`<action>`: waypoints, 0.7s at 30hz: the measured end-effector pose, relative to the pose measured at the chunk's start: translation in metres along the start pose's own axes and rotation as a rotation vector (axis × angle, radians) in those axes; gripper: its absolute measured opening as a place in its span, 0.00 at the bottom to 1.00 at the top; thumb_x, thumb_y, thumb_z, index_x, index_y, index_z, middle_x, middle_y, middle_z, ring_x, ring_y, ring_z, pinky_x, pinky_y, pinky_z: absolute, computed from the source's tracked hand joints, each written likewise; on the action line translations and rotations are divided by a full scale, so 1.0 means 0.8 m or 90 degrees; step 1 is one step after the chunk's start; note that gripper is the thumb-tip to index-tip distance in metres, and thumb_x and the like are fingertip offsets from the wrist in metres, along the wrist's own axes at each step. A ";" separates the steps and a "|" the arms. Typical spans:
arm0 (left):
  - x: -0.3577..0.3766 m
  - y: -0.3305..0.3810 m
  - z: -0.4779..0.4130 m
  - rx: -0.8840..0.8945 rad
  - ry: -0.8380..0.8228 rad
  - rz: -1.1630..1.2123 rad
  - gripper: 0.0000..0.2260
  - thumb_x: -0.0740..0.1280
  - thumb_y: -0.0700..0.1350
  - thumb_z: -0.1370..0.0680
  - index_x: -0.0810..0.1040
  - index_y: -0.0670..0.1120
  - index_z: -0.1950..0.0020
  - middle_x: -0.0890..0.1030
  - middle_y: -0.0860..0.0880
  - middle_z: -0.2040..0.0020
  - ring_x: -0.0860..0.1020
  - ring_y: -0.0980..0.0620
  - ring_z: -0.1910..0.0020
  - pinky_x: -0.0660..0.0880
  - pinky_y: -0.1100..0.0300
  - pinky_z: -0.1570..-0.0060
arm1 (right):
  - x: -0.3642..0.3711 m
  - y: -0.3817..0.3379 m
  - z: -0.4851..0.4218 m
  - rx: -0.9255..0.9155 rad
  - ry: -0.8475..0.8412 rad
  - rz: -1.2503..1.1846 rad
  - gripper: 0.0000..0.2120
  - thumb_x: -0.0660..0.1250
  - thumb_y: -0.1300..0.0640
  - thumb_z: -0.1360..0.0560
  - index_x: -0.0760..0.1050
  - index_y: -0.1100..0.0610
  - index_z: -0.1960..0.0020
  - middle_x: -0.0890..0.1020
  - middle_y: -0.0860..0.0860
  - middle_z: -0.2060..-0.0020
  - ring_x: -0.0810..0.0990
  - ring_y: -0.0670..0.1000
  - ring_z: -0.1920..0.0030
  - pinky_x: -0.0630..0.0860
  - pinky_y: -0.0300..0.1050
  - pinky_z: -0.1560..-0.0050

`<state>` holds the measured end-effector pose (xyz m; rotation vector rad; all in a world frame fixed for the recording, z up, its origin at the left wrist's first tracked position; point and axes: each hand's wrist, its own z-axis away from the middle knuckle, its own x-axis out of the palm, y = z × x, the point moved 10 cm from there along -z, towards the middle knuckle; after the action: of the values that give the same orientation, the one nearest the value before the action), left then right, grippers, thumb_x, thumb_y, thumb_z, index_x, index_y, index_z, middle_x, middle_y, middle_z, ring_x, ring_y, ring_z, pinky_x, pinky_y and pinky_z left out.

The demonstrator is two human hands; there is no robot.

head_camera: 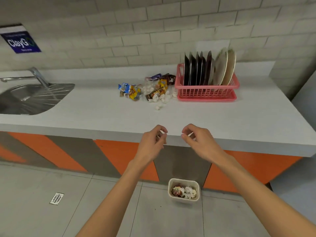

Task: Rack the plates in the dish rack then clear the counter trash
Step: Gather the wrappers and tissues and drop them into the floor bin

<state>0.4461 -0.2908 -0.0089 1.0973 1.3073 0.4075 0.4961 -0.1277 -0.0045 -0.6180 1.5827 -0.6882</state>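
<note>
Head view, starting at the far left: a blue sign (20, 40) hangs on the tiled wall above a steel sink (25, 100) with its faucet (36, 75), and a small floor drain (57, 198) sits in the tiles below. The white counter (95, 112) runs rightward from the sink. Near its back lies the trash (148, 90), a loose heap of snack wrappers and crumpled white tissue, its right edge just beside the dish rack. The left hand (153, 142) hangs over the counter's front edge, fingers loosely curled with nothing in them. On the floor below, between the forearms, a cream bin (183, 179) holds a wrapper and some tissue. The right hand (196, 139) mirrors the left, near it but apart, fingers loosely curled and empty. Farther right, the pink dish rack (206, 94) stands on the counter with the plates (205, 69) upright in a row inside it, dark ones to the left and pale ones to the right.
</note>
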 end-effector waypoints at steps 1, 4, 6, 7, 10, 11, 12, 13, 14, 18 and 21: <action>-0.005 0.005 -0.001 0.007 0.006 -0.006 0.07 0.59 0.44 0.19 0.75 0.53 0.49 0.81 0.52 0.63 0.80 0.53 0.64 0.78 0.50 0.58 | -0.005 -0.007 -0.004 -0.007 -0.001 0.005 0.06 0.62 0.49 0.20 0.74 0.49 0.46 0.79 0.44 0.52 0.78 0.42 0.56 0.72 0.32 0.59; -0.021 0.018 -0.007 0.030 0.027 -0.027 0.11 0.56 0.38 0.18 0.76 0.51 0.48 0.81 0.54 0.58 0.80 0.55 0.59 0.77 0.54 0.58 | -0.015 -0.024 -0.013 -0.026 0.018 -0.002 0.05 0.62 0.51 0.20 0.75 0.50 0.47 0.80 0.44 0.53 0.79 0.43 0.57 0.75 0.35 0.59; -0.034 0.023 -0.013 0.035 0.038 -0.042 0.14 0.55 0.35 0.20 0.76 0.50 0.47 0.81 0.54 0.55 0.79 0.55 0.57 0.76 0.58 0.59 | -0.015 -0.028 -0.015 -0.027 0.039 -0.020 0.04 0.62 0.52 0.21 0.75 0.49 0.48 0.80 0.44 0.54 0.80 0.44 0.58 0.76 0.36 0.59; -0.040 0.023 -0.015 0.036 0.042 -0.048 0.15 0.55 0.34 0.21 0.76 0.51 0.47 0.81 0.55 0.55 0.79 0.56 0.57 0.76 0.58 0.58 | -0.012 -0.028 -0.015 -0.028 0.043 -0.025 0.03 0.63 0.53 0.21 0.75 0.49 0.49 0.80 0.44 0.54 0.80 0.44 0.59 0.76 0.36 0.59; -0.051 0.021 -0.027 0.040 0.047 -0.065 0.15 0.57 0.35 0.22 0.76 0.52 0.47 0.81 0.56 0.56 0.80 0.57 0.57 0.78 0.55 0.55 | 0.000 -0.029 -0.020 -0.035 0.029 -0.027 0.04 0.64 0.54 0.22 0.74 0.48 0.48 0.80 0.43 0.54 0.80 0.43 0.59 0.74 0.32 0.61; -0.052 0.018 -0.031 0.039 0.045 -0.066 0.14 0.58 0.35 0.22 0.76 0.52 0.47 0.81 0.57 0.56 0.80 0.57 0.57 0.78 0.54 0.55 | 0.002 -0.029 -0.024 -0.034 0.025 -0.023 0.04 0.65 0.54 0.22 0.74 0.48 0.47 0.80 0.43 0.53 0.80 0.43 0.59 0.73 0.31 0.61; -0.051 0.015 -0.036 0.038 0.043 -0.066 0.14 0.58 0.35 0.23 0.76 0.53 0.47 0.81 0.57 0.57 0.80 0.57 0.57 0.78 0.54 0.56 | 0.003 -0.028 -0.030 -0.029 0.024 -0.019 0.05 0.66 0.54 0.22 0.74 0.47 0.47 0.79 0.43 0.53 0.79 0.42 0.59 0.73 0.30 0.60; -0.050 0.013 -0.041 0.037 0.041 -0.066 0.14 0.58 0.36 0.23 0.76 0.53 0.47 0.81 0.57 0.57 0.80 0.57 0.57 0.78 0.55 0.56 | 0.004 -0.028 -0.036 -0.025 0.026 -0.016 0.06 0.67 0.55 0.23 0.74 0.47 0.46 0.79 0.43 0.52 0.79 0.42 0.58 0.73 0.30 0.60; -0.049 0.010 -0.047 0.036 0.040 -0.066 0.14 0.59 0.36 0.22 0.77 0.54 0.47 0.81 0.57 0.58 0.80 0.57 0.58 0.78 0.57 0.57 | 0.005 -0.027 -0.043 -0.020 0.027 -0.012 0.07 0.67 0.55 0.23 0.74 0.47 0.46 0.79 0.43 0.52 0.79 0.42 0.58 0.73 0.30 0.60; -0.046 -0.011 -0.078 0.031 0.020 -0.072 0.13 0.59 0.37 0.22 0.77 0.54 0.49 0.81 0.58 0.58 0.80 0.57 0.58 0.78 0.59 0.57 | 0.017 -0.023 -0.076 0.000 0.025 0.005 0.09 0.67 0.55 0.23 0.73 0.48 0.43 0.79 0.44 0.50 0.80 0.43 0.58 0.73 0.29 0.59; -0.044 -0.046 -0.110 0.026 -0.007 -0.089 0.16 0.58 0.34 0.24 0.77 0.54 0.53 0.81 0.58 0.57 0.80 0.58 0.58 0.77 0.60 0.58 | 0.035 -0.012 -0.111 0.021 0.025 0.012 0.10 0.67 0.55 0.23 0.73 0.47 0.42 0.78 0.44 0.49 0.80 0.44 0.58 0.75 0.31 0.57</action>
<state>0.3449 -0.2996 -0.0084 1.0342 1.3784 0.2715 0.4044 -0.1472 -0.0088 -0.5680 1.6089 -0.7147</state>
